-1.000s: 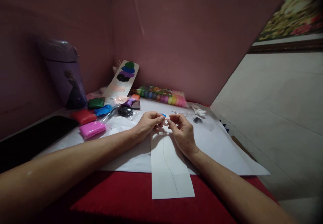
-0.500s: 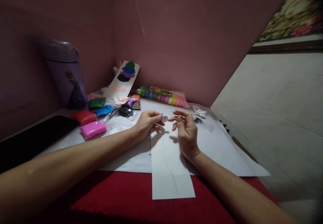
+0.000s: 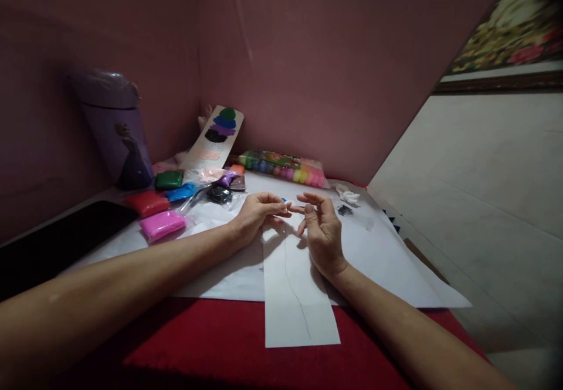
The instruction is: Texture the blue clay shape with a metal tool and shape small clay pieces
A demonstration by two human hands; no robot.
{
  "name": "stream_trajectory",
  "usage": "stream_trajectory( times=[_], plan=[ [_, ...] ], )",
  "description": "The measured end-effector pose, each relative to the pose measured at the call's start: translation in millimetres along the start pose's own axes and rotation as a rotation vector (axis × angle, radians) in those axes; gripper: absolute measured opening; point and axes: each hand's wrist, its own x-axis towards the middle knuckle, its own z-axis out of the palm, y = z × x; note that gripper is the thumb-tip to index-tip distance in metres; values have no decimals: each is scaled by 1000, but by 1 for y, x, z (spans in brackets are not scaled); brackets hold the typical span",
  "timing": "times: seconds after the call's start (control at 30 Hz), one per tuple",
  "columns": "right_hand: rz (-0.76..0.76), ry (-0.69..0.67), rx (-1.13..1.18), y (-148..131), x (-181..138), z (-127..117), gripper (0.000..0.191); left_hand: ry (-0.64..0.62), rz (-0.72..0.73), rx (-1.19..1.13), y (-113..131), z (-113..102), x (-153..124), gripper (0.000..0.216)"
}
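Between the thumb and fingers of my left hand [image 3: 261, 213] is a small piece of white and blue clay [image 3: 285, 203], mostly covered by the fingertips. My right hand [image 3: 323, 226] faces it from the other side, with one fingertip at the clay's edge and its other fingers spread apart. Both hands are raised over a long white paper strip [image 3: 290, 296], on which a thin wavy line [image 3: 288, 273] runs lengthwise. I cannot make out fine detail on the clay.
Several bagged clay packets, among them a pink one [image 3: 162, 226] and a red one [image 3: 147, 203], lie left of my hands. Behind are a colour-swatch card [image 3: 215, 135] and a bag of coloured clay [image 3: 281, 167]. A purple tumbler [image 3: 116, 132] and a black flat object [image 3: 65, 237] stand left.
The clay piece has been turned in my left fingers, so its blue-dotted face no longer points at me. My right hand has shifted slightly left, its fingertip now meeting the clay.
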Motion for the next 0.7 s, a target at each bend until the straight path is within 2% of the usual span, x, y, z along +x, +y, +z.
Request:
stream_trajectory(
  times=[0.33,0.53,0.7],
  plan=[
    [-26,-82,-50,-6,-2,-1,22,-80,53,-16,-3,-3,0,26],
    [-55,-118,-118,-8,-3,-1,27,-128,26,-38,-5,-5,-1,36],
    [-46,-157,-95,-8,-3,-2,32,-139,24,-12,-5,-5,-1,35]
  ],
)
